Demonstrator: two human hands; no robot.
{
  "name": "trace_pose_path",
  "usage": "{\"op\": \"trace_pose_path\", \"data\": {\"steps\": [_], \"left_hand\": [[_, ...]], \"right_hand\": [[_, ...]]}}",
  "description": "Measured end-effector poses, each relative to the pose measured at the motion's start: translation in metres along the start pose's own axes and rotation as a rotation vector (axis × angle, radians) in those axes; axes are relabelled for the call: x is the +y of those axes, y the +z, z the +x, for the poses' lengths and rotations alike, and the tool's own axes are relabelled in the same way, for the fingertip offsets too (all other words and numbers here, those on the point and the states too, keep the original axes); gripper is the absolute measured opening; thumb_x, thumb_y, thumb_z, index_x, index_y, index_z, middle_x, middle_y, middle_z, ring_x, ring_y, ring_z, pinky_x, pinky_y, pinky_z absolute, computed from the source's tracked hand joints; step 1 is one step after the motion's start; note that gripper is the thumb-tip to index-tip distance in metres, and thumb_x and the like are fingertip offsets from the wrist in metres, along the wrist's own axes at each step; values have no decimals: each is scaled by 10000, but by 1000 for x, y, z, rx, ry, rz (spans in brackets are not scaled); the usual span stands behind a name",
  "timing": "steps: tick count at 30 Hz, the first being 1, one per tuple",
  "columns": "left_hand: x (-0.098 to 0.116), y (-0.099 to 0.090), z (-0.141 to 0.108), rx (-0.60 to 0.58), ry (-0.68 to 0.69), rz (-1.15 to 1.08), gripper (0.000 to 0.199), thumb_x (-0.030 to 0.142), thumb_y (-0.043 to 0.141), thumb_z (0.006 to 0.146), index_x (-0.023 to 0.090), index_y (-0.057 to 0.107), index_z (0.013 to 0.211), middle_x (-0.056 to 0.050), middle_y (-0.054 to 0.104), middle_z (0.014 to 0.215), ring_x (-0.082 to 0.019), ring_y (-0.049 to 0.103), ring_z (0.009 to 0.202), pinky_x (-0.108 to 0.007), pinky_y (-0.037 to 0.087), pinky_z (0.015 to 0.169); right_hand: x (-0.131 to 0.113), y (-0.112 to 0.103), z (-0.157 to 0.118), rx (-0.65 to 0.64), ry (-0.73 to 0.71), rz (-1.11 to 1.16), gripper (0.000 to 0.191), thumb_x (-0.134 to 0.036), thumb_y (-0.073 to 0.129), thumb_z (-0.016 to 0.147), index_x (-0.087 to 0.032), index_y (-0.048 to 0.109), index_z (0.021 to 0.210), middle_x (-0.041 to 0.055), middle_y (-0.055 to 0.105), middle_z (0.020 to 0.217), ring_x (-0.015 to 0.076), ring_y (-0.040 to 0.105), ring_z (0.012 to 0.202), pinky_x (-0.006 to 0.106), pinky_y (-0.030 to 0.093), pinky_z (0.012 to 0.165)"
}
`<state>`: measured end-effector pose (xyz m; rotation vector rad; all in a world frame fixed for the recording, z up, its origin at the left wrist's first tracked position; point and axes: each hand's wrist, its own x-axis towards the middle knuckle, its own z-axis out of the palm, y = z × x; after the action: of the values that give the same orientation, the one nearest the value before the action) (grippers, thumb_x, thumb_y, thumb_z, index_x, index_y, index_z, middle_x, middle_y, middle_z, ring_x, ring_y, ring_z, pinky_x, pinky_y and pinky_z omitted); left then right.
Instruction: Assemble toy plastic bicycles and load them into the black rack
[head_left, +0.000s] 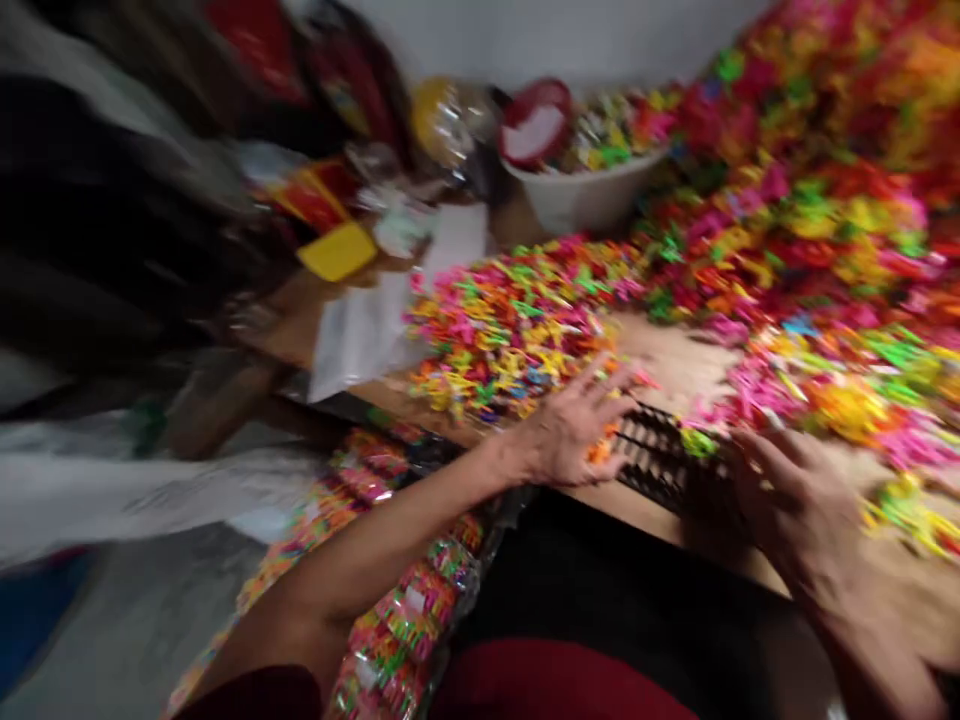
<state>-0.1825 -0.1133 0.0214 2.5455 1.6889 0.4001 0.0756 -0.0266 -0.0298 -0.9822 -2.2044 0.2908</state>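
My left hand [574,425] is open, fingers spread, over the near right edge of a heap of small bright plastic pieces [517,330]. A few orange pieces [602,447] show by its palm and fingers. Beside it a dark lattice-sided tray [656,455] lies along the table's near edge, with a small green-yellow piece [697,442] at its rim. At the tray's right end is my right hand [802,495], its fingers bent downward and blurred. Whether those fingers grip the tray or a small piece cannot be made out.
A large mound of the same colourful pieces [825,210] rises at the right. Behind stands a white bowl [585,195] with more pieces and a red-rimmed lid [535,125]. Clear plastic bags [360,335] lie left on the wooden table [675,360]. Filled packets [409,610] hang below its edge.
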Motion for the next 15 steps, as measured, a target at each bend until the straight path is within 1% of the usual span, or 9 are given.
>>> {"op": "trace_pose_path", "data": {"steps": [1,3,5,8,9,11,13,15], "left_hand": [[-4,4,1,24,4,-53,554,330,602,856,102,566,1360,-193,355,1640,-357,236,1576,-617,312,1253],[-10,6,3,69,30,-95,580,292,622,835,106,528,1377,-201,338,1646,-360,200,1585,-609,317,1250],[-10,6,2,96,61,-97,610,282,629,838,103,493,1404,-210,343,1641,-357,189,1588,-597,304,1258],[-9,5,2,102,92,-85,734,328,665,851,103,398,1497,-224,288,1660,-365,161,1593,-600,282,1263],[-10,5,2,104,99,-82,790,379,683,855,117,362,1529,-219,251,1676,-372,140,1596,-610,269,1265],[-12,5,3,111,109,-85,902,550,696,850,151,322,1567,-203,190,1698,-395,89,1599,-639,227,1268],[-14,5,4,101,102,-100,1008,736,649,813,178,316,1583,-190,173,1706,-416,46,1598,-660,181,1271],[-16,2,6,90,86,-120,1054,835,579,790,189,331,1585,-184,184,1705,-423,26,1597,-666,152,1273]], "right_hand": [[2,-5,-13,-41,14,-64,199,-408,544,1006,-302,711,987,73,688,929,209,614,767,339,457,634],[3,-5,-26,-79,16,-138,224,-370,526,1017,-253,717,1011,67,688,914,205,608,773,332,445,663],[1,1,-26,-82,2,-173,244,-348,523,1024,-214,726,1013,68,688,923,194,605,793,317,441,688],[1,5,-23,-94,-26,-225,286,-358,515,1029,-195,744,975,74,672,890,191,581,764,312,408,655],[1,5,-22,-98,-25,-236,292,-363,514,1029,-198,746,967,74,668,885,191,577,760,312,402,651],[1,3,-23,-99,-10,-206,270,-364,527,1022,-212,746,977,70,669,897,192,589,779,309,415,669],[0,1,-25,-76,28,-103,215,-351,561,1003,-227,736,1011,62,680,928,189,616,810,302,446,699],[-3,-1,-24,-52,90,36,166,-340,603,974,-229,721,1009,53,687,935,181,632,798,297,465,702]]}}
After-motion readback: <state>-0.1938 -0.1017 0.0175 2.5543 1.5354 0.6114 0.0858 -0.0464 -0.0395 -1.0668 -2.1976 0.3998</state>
